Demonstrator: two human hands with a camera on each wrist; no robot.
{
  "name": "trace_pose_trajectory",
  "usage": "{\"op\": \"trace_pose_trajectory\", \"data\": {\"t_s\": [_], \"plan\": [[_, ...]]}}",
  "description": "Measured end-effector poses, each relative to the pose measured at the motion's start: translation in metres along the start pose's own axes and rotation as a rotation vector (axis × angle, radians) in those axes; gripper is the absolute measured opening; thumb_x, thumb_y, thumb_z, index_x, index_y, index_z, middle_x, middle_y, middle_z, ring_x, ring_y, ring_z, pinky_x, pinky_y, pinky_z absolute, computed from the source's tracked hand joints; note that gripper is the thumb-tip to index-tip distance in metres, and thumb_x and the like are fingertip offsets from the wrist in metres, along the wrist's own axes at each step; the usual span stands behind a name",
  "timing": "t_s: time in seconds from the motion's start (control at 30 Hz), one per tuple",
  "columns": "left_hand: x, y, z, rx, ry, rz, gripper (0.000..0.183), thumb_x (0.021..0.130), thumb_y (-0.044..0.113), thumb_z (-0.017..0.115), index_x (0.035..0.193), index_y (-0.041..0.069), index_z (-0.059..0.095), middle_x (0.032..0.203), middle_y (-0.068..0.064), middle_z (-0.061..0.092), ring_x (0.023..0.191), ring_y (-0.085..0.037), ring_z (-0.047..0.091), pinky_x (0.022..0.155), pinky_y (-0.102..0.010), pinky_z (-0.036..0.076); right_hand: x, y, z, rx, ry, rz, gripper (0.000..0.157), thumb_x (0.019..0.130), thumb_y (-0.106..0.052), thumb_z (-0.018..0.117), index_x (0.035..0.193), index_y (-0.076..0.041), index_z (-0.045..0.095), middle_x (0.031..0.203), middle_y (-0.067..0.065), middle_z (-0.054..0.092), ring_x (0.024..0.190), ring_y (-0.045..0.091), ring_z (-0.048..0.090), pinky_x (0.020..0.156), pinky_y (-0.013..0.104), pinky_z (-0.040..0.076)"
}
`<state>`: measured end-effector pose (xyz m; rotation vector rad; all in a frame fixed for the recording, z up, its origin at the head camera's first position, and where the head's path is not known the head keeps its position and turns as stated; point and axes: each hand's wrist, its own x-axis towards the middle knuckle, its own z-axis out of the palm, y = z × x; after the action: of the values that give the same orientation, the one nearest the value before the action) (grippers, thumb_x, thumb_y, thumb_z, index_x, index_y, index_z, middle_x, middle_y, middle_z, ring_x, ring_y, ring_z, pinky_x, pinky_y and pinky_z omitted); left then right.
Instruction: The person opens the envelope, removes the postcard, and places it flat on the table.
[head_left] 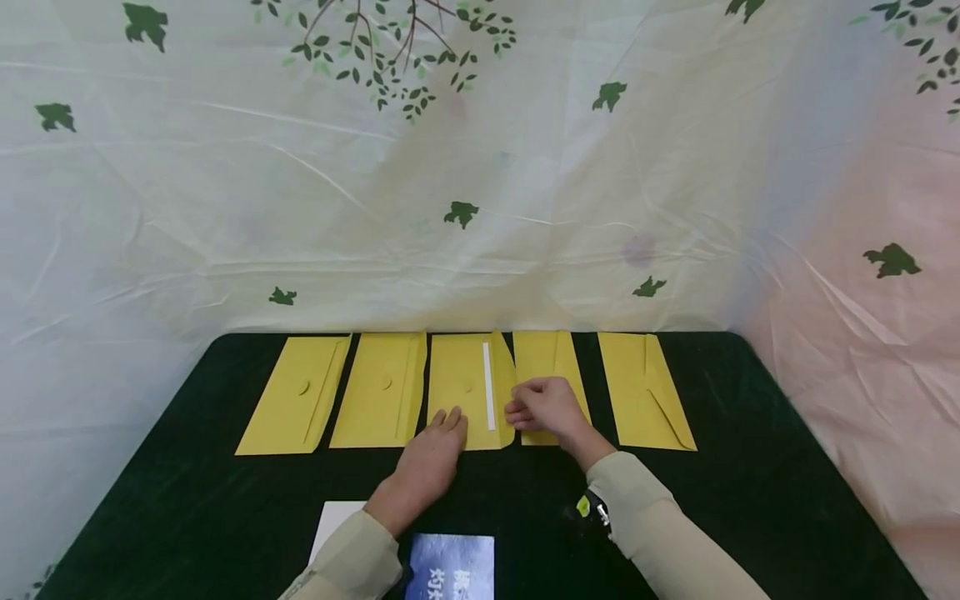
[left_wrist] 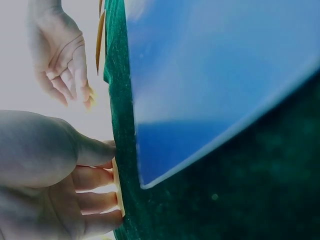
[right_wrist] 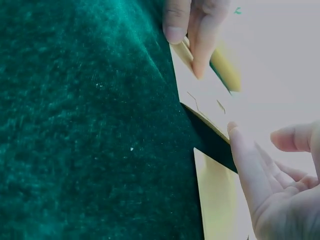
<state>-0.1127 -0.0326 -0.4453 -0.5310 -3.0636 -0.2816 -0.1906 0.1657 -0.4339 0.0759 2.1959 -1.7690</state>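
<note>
The middle yellow envelope [head_left: 450, 367] lies with its flap [head_left: 504, 392] unfolded to the right and a white strip [head_left: 489, 387] along the flap line. My left hand [head_left: 431, 454] rests on its near edge with fingers extended. In the left wrist view the left hand's fingertips [left_wrist: 116, 215] reach the envelope's edge. My right hand [head_left: 551, 408] hovers at the flap's right side, overlapping the neighbouring envelope [head_left: 536, 350]. The right wrist view shows the right hand's thumb and index finger apart, with nothing between them.
Other yellow envelopes lie in the same row, two at left [head_left: 285, 400] [head_left: 375, 400] and one at far right [head_left: 637, 400]. Nearer me are a blue booklet [head_left: 453, 567] and a white sheet [head_left: 333, 525], partly behind my left sleeve. A printed curtain [head_left: 525, 267] hangs behind the dark green table [head_left: 750, 517].
</note>
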Motion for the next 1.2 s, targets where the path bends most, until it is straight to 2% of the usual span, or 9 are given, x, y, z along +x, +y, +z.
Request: {"op": "trace_pose_trajectory", "data": {"t_s": [0.27,0.57,0.9,1.2], "plan": [[0.001,0.0,0.001,-0.008,-0.027,-0.018,0.038,0.097,0.001,0.063,0.135,-0.002,0.06,0.144,-0.019,0.054,0.131,-0.038,0.052,0.102,-0.048,0.048,0.001,0.001,0.001,0.063,0.003,0.043,0.03,0.101,-0.011,0.061,0.124,0.008,0.064,0.098,0.017,0.074,0.082,0.022,0.074,0.07,0.032,0.061],[0.003,-0.003,0.003,-0.011,0.002,0.002,0.035,0.097,0.0,0.062,0.132,-0.003,0.061,0.141,-0.02,0.056,0.129,-0.039,0.054,0.101,-0.049,0.049,0.008,0.002,0.011,0.08,0.01,0.045,0.031,0.101,-0.011,0.06,0.125,0.008,0.063,0.104,0.018,0.073,0.09,0.023,0.074,0.076,0.033,0.06],[0.006,-0.001,-0.001,0.01,-0.021,-0.014,0.038,0.095,0.0,0.065,0.133,-0.002,0.061,0.142,-0.019,0.056,0.129,-0.037,0.054,0.101,-0.048,0.049,0.015,0.0,0.016,0.107,0.003,0.074,0.031,0.101,-0.01,0.06,0.125,0.01,0.062,0.104,0.019,0.073,0.089,0.024,0.074,0.076,0.035,0.06],[0.006,-0.002,-0.001,-0.015,-0.024,-0.024,0.036,0.095,0.0,0.064,0.131,-0.002,0.062,0.142,-0.019,0.056,0.129,-0.038,0.054,0.1,-0.049,0.05,0.018,-0.002,0.018,0.098,-0.003,0.102,0.03,0.099,-0.007,0.064,0.125,0.008,0.062,0.103,0.019,0.072,0.084,0.023,0.074,0.074,0.034,0.061]]}}
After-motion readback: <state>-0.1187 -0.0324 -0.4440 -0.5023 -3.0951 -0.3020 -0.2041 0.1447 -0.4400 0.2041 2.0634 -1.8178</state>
